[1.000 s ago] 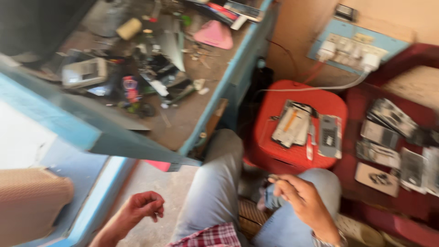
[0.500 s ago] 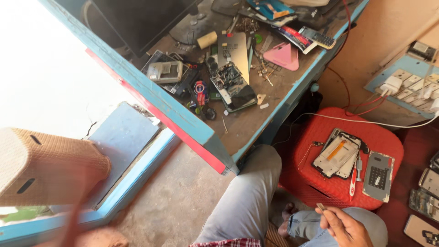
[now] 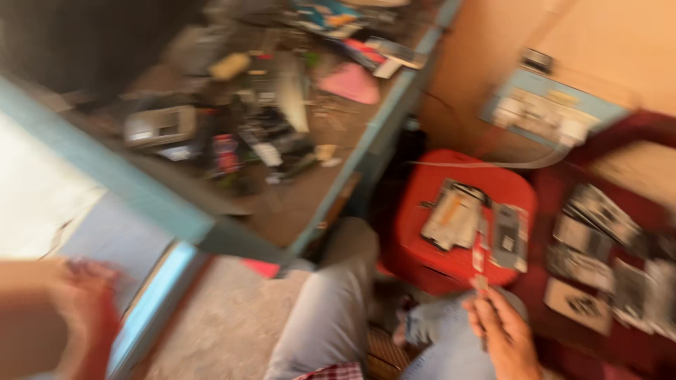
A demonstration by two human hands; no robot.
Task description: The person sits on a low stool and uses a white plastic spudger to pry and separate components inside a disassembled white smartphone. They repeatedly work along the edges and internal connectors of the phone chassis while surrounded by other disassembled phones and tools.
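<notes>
The whole picture is smeared by motion. My right hand (image 3: 503, 332) rests on my right knee in light trousers, fingers loosely curled. Its fingertips lie just below the front edge of a red stool (image 3: 422, 232). On the stool are opened phones (image 3: 454, 217) and a red-handled tool (image 3: 479, 248), whose tip reaches down to my fingers. Whether the hand holds anything I cannot tell. My left hand (image 3: 84, 309) is a blur at the lower left, beside the blue frame of the workbench (image 3: 176, 211); its fingers cannot be made out.
The workbench top carries a clutter of phone parts, tools and a pink piece (image 3: 350, 83). A blue board of sockets (image 3: 549, 112) hangs on the orange wall. More phone parts (image 3: 598, 246) lie on a dark red seat at right. Concrete floor (image 3: 225, 324) shows below.
The view has swung back to the right and blurred. The woven basket at the left has gone from sight, and my left hand has risen into the lower left corner.
</notes>
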